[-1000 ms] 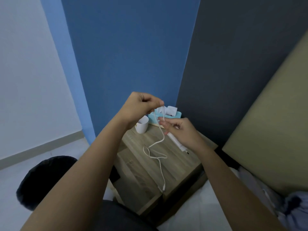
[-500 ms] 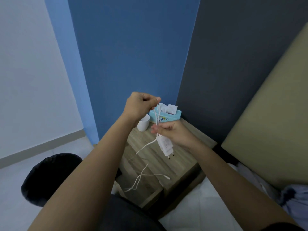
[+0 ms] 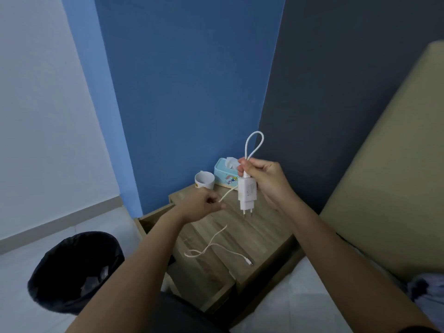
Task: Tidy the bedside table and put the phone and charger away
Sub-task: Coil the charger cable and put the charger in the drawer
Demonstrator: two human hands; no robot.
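Note:
My right hand holds a white charger plug above the wooden bedside table, prongs pointing down. A loop of the white cable stands up out of that fist. My left hand is lower and to the left, pinching the same cable where it runs down from the plug. The rest of the cable trails over the tabletop, its small connector end lying near the front edge. No phone is visible.
A white mug and a light blue tissue box stand at the back of the table against the blue wall. A black-lined bin sits on the floor at left. The bed and beige headboard are at right.
My left hand dropped from above the plug to a lower point on the cable. My right hand lifted the plug, and a cable loop now sticks up from it. The view tilted down.

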